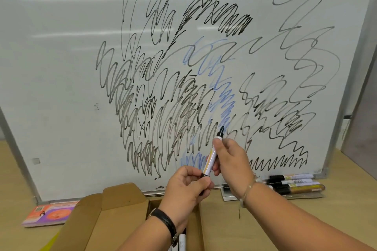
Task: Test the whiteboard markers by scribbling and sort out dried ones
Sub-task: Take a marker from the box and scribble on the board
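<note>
The wooden table (220, 222) carries a whiteboard (51, 67), cardboard box (91, 220), loose markers (293, 182) and colourful packet (49, 213).

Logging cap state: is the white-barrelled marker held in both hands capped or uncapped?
Uncapped: the white-barrelled marker shows its bare black nib, aimed at the scribbled whiteboard.

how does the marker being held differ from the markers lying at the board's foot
The held marker stands tilted, nib up near the whiteboard; the lying markers rest flat on the table. Its nib is bare; the lying markers wear black caps. The left hand and right hand hold the held marker; nothing touches the lying markers. Shared: mostly white barrels.
</note>
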Motion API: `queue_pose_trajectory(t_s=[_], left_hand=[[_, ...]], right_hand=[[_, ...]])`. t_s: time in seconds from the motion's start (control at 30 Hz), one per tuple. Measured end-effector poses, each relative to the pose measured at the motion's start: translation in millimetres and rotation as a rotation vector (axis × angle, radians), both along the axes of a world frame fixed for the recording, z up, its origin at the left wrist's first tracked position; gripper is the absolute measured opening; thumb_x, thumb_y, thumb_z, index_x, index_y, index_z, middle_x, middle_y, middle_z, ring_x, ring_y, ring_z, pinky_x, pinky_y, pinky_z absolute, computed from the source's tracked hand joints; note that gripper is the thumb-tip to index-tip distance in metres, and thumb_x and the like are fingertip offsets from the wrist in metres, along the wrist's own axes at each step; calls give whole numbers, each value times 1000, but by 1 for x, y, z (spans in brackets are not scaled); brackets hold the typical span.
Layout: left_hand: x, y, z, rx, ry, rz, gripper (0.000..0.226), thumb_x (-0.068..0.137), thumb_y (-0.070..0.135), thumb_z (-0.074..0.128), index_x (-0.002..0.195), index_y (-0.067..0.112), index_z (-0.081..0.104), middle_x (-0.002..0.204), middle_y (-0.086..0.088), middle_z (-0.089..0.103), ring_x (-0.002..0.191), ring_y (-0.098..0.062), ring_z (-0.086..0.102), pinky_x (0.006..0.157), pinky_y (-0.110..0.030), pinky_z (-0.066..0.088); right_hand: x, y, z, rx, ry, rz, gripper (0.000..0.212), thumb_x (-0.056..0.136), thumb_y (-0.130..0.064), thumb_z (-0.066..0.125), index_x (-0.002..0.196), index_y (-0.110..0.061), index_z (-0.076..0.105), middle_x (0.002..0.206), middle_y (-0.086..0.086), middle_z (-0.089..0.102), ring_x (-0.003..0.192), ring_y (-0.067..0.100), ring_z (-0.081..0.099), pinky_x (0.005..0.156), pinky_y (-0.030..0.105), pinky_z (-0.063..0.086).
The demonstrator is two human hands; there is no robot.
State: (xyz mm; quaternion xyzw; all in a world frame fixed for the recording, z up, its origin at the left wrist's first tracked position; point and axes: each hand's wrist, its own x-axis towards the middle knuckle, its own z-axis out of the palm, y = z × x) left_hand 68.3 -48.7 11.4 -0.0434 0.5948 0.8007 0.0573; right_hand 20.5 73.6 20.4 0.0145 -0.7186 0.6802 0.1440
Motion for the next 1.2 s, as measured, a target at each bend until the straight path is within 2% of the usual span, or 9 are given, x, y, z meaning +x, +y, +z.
queue_pose_trajectory(t_s=[0.1,0.23,0.33,0.47,0.57,0.63,0.77,1.07,1.2], left_hand=[[-2,0,4,8,42,13,14,85,-7,61,92,2,53,74,-12,64,68,-16,67,60,-22,55],[-1,6,2,-64,107,-49,14,84,-6,62,91,2,54,82,-12,62,68,-15,67,64,-23,56],[-6,13,-4,-182,227,-116,10,86,9,65,94,11,60,93,-3,66,80,-14,65,73,-22,52],[-27,6,-28,-926,614,-51,45,78,68,46,116,44,49,129,30,41,121,13,36,104,-14,29],[-51,2,-51,-1461,631,-77,65,87,66,35,145,42,20,144,28,0,140,1,-8,116,-33,-9],[-61,5,-60,-1656,652,-38,71,86,65,33,148,37,16,154,16,-3,144,-12,-12,115,-43,-11],[-72,24,-74,-1753,676,-60,92,72,68,41,151,25,22,156,-6,26,142,-30,18,110,-57,5],[-78,47,-104,-1787,766,11,90,73,64,37,150,22,19,155,-6,27,141,-31,21,108,-63,7],[-82,48,-109,-1837,810,-15,87,73,64,37,149,23,22,155,-4,29,141,-30,23,109,-64,6]], right_hand=[[6,5,-16,96,214,-77,28,98,-8,42,112,-32,46,77,-3,62,52,9,55,53,27,49],[2,21,-33,802,526,-53,49,80,-11,53,121,-37,44,94,-4,61,76,10,59,63,26,53],[-3,33,-30,746,422,-129,24,81,-33,62,104,-30,54,80,-5,60,69,15,59,61,30,52],[-10,58,-38,778,259,-25,51,79,-70,37,98,-29,60,69,-11,59,63,6,55,59,28,45],[-10,70,-41,756,343,-116,53,86,-60,34,112,-25,63,90,-11,65,79,7,60,68,17,45],[-9,78,-42,755,328,-170,52,86,-57,33,114,-24,62,87,-10,64,77,8,59,66,13,41],[-8,90,-56,1051,275,65,40,86,-56,29,114,-40,51,87,-7,64,82,13,61,68,23,45],[-12,117,-73,1101,431,45,22,87,-45,44,107,-39,51,73,-10,58,64,9,58,49,20,46],[-21,129,-69,896,369,-133,30,89,-48,42,112,-37,57,82,-10,59,69,4,56,60,6,40]])
